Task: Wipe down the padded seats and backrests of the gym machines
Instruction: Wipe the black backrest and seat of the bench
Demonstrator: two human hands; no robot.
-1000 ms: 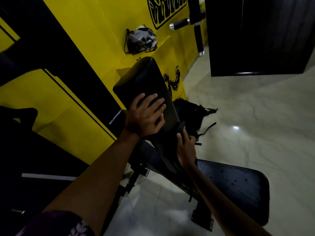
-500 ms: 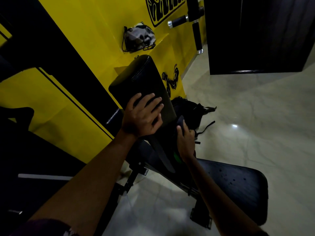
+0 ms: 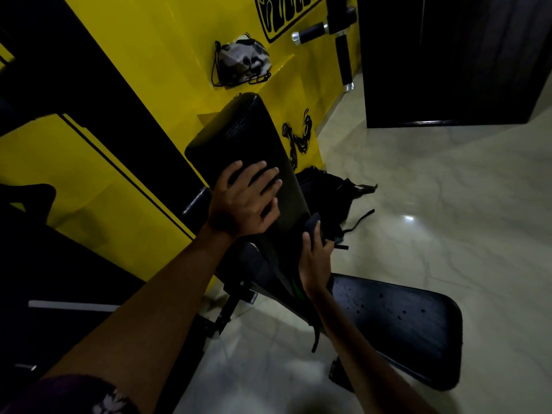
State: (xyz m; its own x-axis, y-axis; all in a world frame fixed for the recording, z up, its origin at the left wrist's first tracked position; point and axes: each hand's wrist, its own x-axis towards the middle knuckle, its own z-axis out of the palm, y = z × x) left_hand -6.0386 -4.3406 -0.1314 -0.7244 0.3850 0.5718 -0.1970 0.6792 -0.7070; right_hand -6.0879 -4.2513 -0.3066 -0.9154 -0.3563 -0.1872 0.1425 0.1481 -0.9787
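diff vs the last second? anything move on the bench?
Almost nothing. The left hand stays flat on the backrest, fingers spread; the right hand keeps its grip on a dark cloth at the backrest's lower edge. Small shifts look like head-camera motion. Seat and the bags are unmoved.

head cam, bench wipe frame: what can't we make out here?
- Head view: what the right hand grips. A dark thing sticks out above its fingers; too dim to tell a cloth.
- Whether anything lies under the left hand, spread flat on the backrest.
- The bench's frame and feet, lost in shadow under the arms and seat.
- The wall logo, cut by the top edge.
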